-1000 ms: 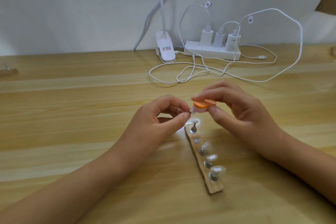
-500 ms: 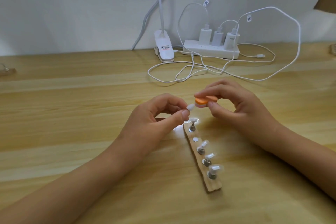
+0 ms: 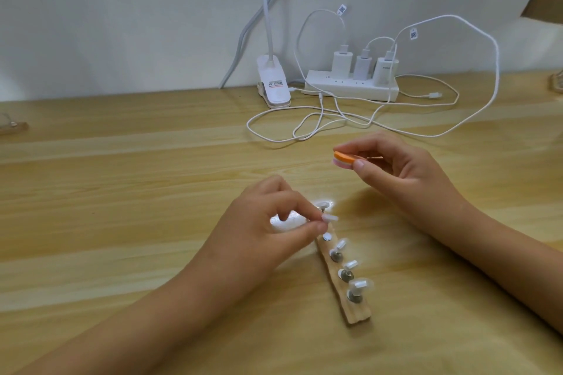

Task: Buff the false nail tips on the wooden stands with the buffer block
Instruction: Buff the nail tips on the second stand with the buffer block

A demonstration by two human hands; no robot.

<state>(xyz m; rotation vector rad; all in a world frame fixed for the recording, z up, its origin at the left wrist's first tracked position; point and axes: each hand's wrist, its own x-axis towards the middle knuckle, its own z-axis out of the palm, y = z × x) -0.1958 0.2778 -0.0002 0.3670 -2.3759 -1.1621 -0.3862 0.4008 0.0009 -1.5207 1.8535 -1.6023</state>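
Seat the nail tip [image 3: 330,218], pinched in the left grip [image 3: 265,231] just above the wooden stand [image 3: 358,312] toward the tabletop's near edge, squarely on the vacant metal disc [image 3: 327,237], while the right grip [image 3: 405,170] holds the buffer block [image 3: 344,160] raised clear.

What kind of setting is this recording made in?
Probably a home or small-studio desk used for nail craft: a wooden tabletop, a clip-on lamp and loaded power strip at the back, and a wooden stand of false nail tips.
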